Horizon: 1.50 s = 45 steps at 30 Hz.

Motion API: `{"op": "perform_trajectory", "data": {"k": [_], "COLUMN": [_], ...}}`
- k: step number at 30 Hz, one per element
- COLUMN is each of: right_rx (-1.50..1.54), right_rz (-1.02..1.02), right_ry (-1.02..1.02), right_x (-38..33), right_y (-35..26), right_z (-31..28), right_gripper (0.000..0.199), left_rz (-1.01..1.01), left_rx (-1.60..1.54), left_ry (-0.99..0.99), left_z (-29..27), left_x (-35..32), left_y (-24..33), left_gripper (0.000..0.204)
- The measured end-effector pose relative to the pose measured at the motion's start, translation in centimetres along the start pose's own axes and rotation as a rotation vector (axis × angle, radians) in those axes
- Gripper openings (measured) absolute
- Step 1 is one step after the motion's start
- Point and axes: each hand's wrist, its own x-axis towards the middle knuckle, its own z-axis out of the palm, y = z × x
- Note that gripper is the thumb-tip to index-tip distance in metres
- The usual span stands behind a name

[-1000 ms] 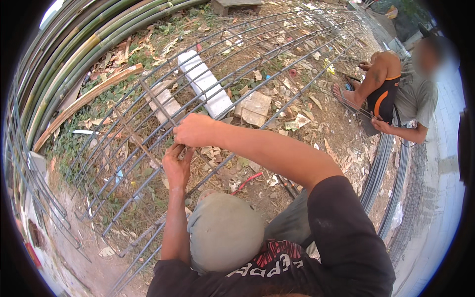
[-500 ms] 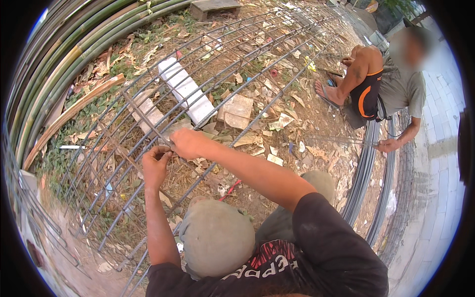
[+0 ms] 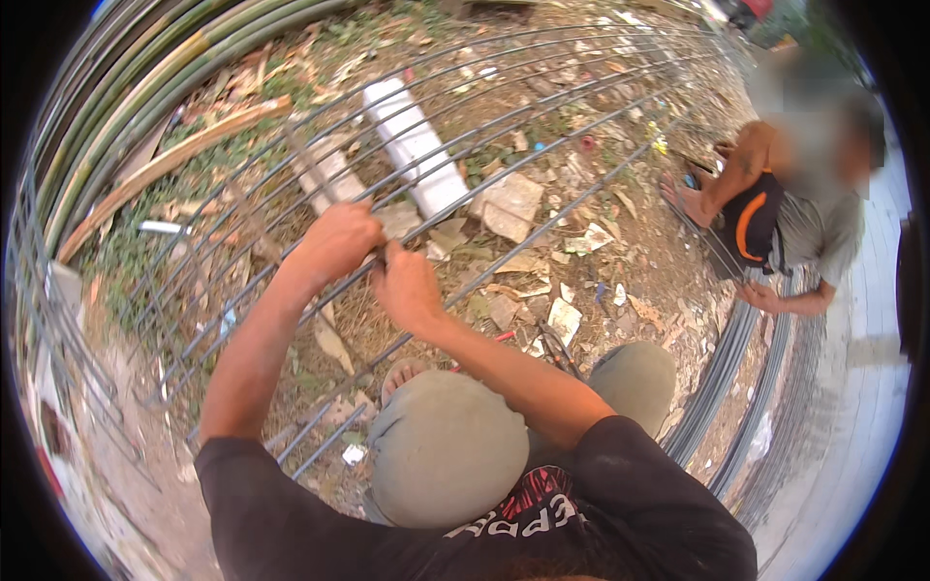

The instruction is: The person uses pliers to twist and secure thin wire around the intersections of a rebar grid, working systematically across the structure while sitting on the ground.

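A cage of long steel bars (image 3: 542, 228) lies across rubble-strewn ground in front of my knees (image 3: 446, 445). My left hand (image 3: 334, 242) is curled over one of the long bars from above. Touching it, my right hand (image 3: 407, 286) closes its fingers on the same bar, right beside a crossing with a hoop bar. Whether a thin tie wire sits between the fingers is hidden. My sandalled foot (image 3: 399, 373) rests under the cage.
A co-worker (image 3: 785, 218) squats at the right, hands on the cage's far side. A white block (image 3: 417, 155) and broken slabs (image 3: 509, 203) lie beneath the bars. Bundled rods (image 3: 722, 387) run along the right, green pipes (image 3: 126, 107) and a plank (image 3: 174, 165) at the left.
Both hands stayed together on the cage. The left hand, earlier pinching from below, now wraps over the bar. My view has swung and the co-worker sits further right.
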Motion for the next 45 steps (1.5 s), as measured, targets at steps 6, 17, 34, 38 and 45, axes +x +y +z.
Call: {"op": "perform_trajectory", "data": {"k": [6,17,34,38,45], "right_rx": [-0.162,-0.316,-0.257,-0.719,-0.762], "right_rz": [-0.165,-0.640,-0.595,-0.863,-0.716], "right_ry": [-0.251,-0.369,-0.073,-0.377,-0.496], "right_x": [-0.1,6.2,2.6,5.5,5.7], "right_y": [1.0,3.1,3.0,1.9,0.2], "right_z": [-3.9,-5.0,-5.0,-3.9,-3.1], "right_gripper": [0.018,0.020,0.020,0.025,0.019], "left_rz": [-0.350,-0.923,-0.842,-1.022,-1.075], "left_rx": [-0.170,-0.271,-0.013,-0.320,-0.833], "left_ry": [0.174,0.460,0.335,0.264,0.293], "left_z": [0.7,4.5,-2.6,-0.6,6.3], "left_x": [-1.7,-2.7,-4.2,-5.2,-4.3], "left_y": [1.2,10.7,1.1,3.1,3.4], "left_gripper": [0.015,0.028,0.028,0.027,0.042]}}
